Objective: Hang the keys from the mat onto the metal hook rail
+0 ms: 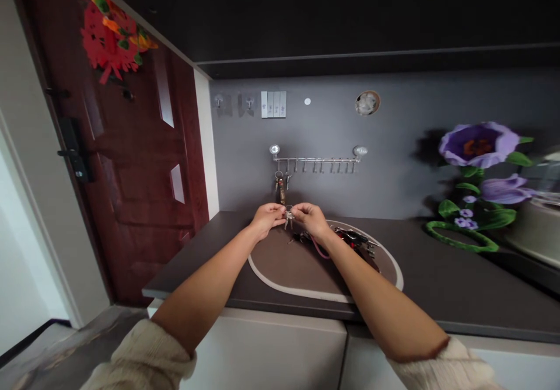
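Observation:
Between my two hands, over the back of a brown oval mat, hangs a small bunch of keys on a ring. My left hand pinches it from the left side. From the right, my right hand has its thumb and finger closed on the ring. Just behind them a metal hook rail is fixed to the grey wall, with a key ring and a brown tag on its left hooks. A pile of keys lies on the mat, partly behind my right forearm.
A dark countertop bears the mat. Purple fabric flowers and a pale round appliance stand on the right. Light switches are on the wall. A dark shelf overhangs, and a red-brown door is at left.

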